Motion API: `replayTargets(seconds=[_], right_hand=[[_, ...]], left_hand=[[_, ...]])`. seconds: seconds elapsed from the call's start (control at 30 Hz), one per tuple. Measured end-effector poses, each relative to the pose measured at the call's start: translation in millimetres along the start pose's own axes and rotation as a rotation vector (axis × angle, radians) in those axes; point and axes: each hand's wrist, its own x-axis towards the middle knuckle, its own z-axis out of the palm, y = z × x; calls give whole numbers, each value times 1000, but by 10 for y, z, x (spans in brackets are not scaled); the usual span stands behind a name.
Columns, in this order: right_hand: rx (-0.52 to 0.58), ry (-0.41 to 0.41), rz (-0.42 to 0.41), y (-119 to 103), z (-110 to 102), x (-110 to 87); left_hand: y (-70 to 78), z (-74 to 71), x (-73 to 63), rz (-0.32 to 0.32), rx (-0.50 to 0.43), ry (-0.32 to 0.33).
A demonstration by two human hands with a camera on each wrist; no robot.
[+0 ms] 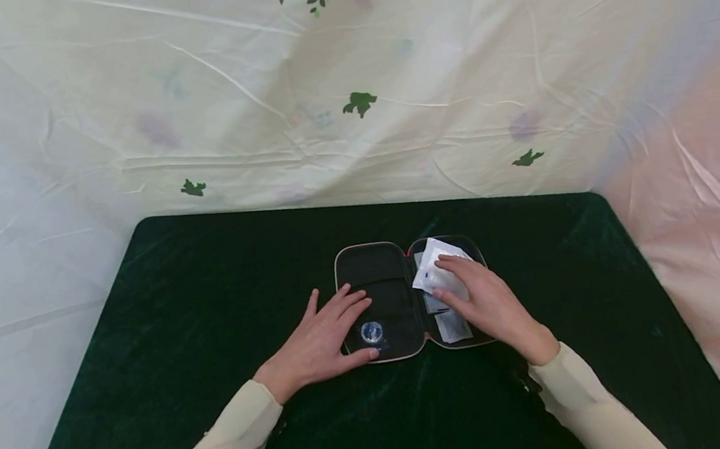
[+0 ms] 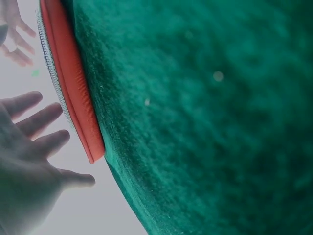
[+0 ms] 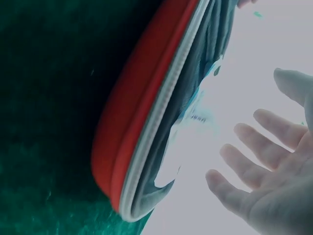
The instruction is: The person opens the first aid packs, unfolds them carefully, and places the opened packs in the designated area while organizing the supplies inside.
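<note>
An unfolded zip case (image 1: 371, 262), black inside, lies on the green cloth; the wrist views show its red outside. My left hand (image 1: 320, 339) is spread over the left half, fingers straight and apart, holding nothing. Near its thumb, a small round shiny thing (image 1: 372, 332) sits in that half. My right hand (image 1: 490, 300) is over the right half, fingers loosely bent above white packets (image 1: 435, 251). In the right wrist view its fingers (image 3: 261, 149) stand apart from the white packet (image 3: 188, 132) at the case's rim.
Another flat packet (image 1: 453, 326) lies lower in the right half of the case. Dark green velvety cloth (image 1: 220, 285) covers the table. A pale curtain with leaf prints (image 1: 359, 102) hangs behind and at both sides.
</note>
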Motion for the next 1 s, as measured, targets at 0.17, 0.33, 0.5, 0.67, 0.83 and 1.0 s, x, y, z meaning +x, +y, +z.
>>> replayTargets(seconds=[0.17, 0.33, 0.5, 0.67, 0.83, 1.0], right_hand=[[-30, -43, 29, 104, -29, 37], [-34, -69, 52, 180, -57, 49], [-37, -90, 63, 230, -65, 55], [-53, -102, 60, 278, -59, 64], [-71, -99, 40, 297, -57, 68], [-73, -77, 22, 303, -42, 60]], left_hand=[[0, 5, 0, -2, 13, -21], [-4, 16, 4, 8, 15, -28], [-8, 28, 6, 16, 5, -25], [-15, 29, 9, 16, 10, -34], [-19, 29, 9, 16, 18, -48], [-14, 34, 12, 28, 8, -53]])
